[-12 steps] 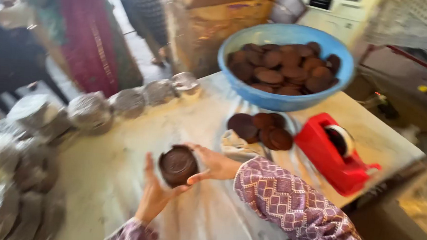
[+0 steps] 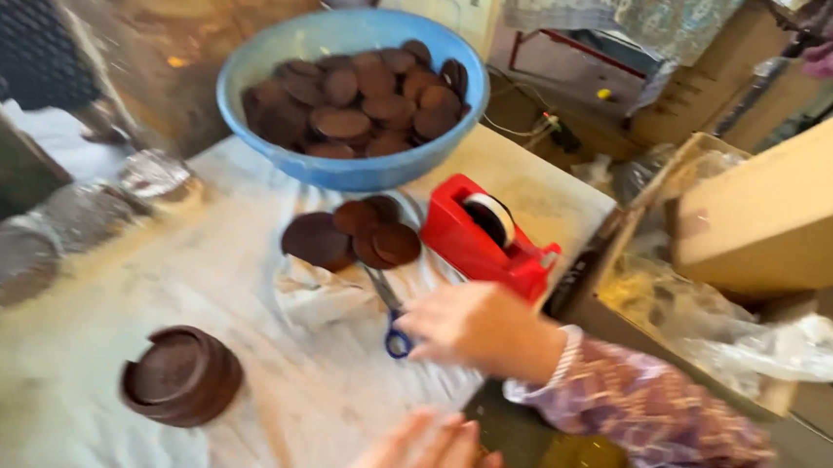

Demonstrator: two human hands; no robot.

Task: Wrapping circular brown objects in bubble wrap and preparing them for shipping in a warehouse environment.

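Brown round stack point(image 2: 182, 376) now lies alone on the cloth-covered surface point(image 2: 62, 405), both hands off it since a moment ago. Right hand point(image 2: 474, 326), at the stack's 3 o'clock, has moved to the blue-handled scissors point(image 2: 393, 318), fingers curled at the handles; whether it grips them, cannot tell. Left hand point(image 2: 425, 459) open, empty, at 4 o'clock. Red tape dispenser point(image 2: 485, 237) beyond.

It looks like a small food packing workshop: a blue bowl point(image 2: 343, 165) full of brown discs point(image 2: 358, 98) at the table's point(image 2: 55, 375) far edge, a tape holder point(image 2: 485, 239), foil packs point(image 2: 152, 174), and cardboard boxes point(image 2: 790, 206).
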